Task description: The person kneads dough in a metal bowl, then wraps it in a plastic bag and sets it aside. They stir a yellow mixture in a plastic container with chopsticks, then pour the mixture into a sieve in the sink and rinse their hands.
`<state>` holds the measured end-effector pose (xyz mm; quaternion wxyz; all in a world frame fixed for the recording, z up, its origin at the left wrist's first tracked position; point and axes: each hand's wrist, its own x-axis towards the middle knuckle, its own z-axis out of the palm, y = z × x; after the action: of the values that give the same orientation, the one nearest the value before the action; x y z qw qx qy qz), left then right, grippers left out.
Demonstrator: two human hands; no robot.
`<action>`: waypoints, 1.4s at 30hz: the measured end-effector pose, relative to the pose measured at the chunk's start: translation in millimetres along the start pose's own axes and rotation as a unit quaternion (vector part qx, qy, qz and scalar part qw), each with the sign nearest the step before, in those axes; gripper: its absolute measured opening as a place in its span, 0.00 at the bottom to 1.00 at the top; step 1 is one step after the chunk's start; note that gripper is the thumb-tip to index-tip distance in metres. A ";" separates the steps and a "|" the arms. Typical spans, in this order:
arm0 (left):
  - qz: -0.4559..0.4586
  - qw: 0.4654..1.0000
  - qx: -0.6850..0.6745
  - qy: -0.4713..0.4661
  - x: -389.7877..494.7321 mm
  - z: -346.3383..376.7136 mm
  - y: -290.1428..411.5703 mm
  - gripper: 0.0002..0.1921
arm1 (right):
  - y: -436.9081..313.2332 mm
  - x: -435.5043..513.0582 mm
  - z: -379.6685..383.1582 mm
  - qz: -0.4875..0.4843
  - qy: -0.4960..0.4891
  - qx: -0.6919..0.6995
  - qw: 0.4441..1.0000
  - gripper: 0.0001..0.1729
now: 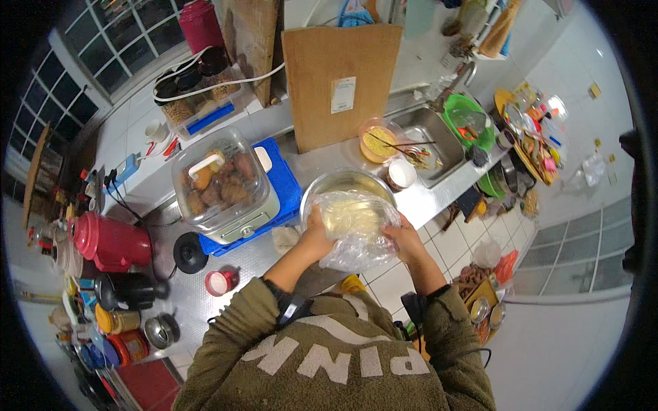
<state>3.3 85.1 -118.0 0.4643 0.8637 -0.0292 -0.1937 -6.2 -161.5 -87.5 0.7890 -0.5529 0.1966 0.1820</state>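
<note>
Clear plastic film or a thin bag [354, 251] is stretched across the near part of a round metal basin [354, 177] on the counter. Through it shows something pale yellow, which I cannot identify. My left hand [317, 235] grips the film at the basin's left side. On the other side, my right hand [403, 239] pinches the film's edge between thumb and fingers. The near end of the film hangs crumpled between both hands, over the counter's front edge. Some fingertips of my left hand are hidden behind the plastic.
A steamer [226, 190] with a clear lid stands left of the basin on a blue tray [282, 180]. Behind the basin are a bowl of yellow food [379, 145] with chopsticks, a white-topped cup [401, 174] and a sink [450, 149]. A wooden board [329, 67] leans against the wall.
</note>
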 end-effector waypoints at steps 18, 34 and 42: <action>-0.073 0.982 0.134 0.111 88.1 101.9 -90.4 0.46 | 35.4 144.3 -10.3 -0.052 -0.200 -0.757 0.620 0.63; -0.143 0.957 -0.213 0.133 96.1 98.6 -97.6 0.31 | 63.5 204.5 -47.3 -0.071 -0.290 -0.457 0.838 0.24; -0.123 0.991 -0.048 -0.007 100.4 80.7 -78.9 0.32 | 34.1 163.6 -34.7 -0.055 -0.190 -0.659 0.726 0.23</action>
<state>56.6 42.9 -252.9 0.4776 0.8360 0.0834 -0.2569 112.9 -171.9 -209.3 0.2558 -0.8974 -0.1569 0.3233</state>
